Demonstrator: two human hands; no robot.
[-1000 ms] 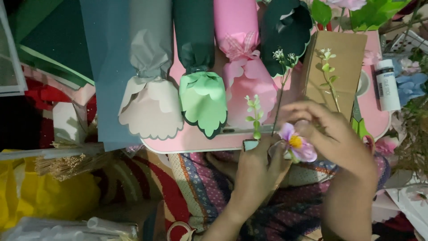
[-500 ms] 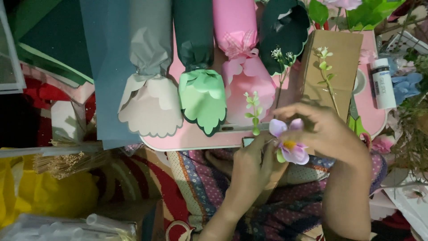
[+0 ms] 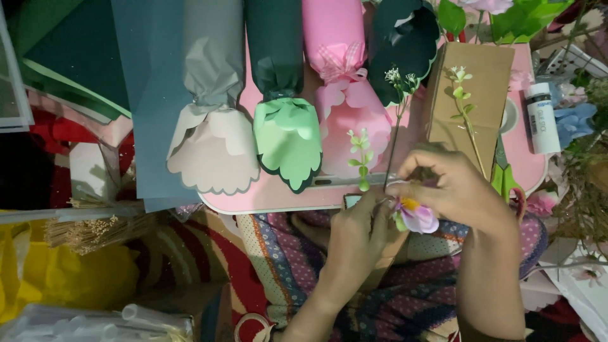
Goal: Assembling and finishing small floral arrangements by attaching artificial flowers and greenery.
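Your right hand covers the stem end of the purple flower; your left hand hides the small item its fingers pinch; what that item is cannot be told; the paper rolls are cut off by the top edge; the white bottle label is too small to read.

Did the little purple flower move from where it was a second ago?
Yes. The purple flower has slid a little down and away from the pink table edge, toward the person, held between the left hand and right hand.
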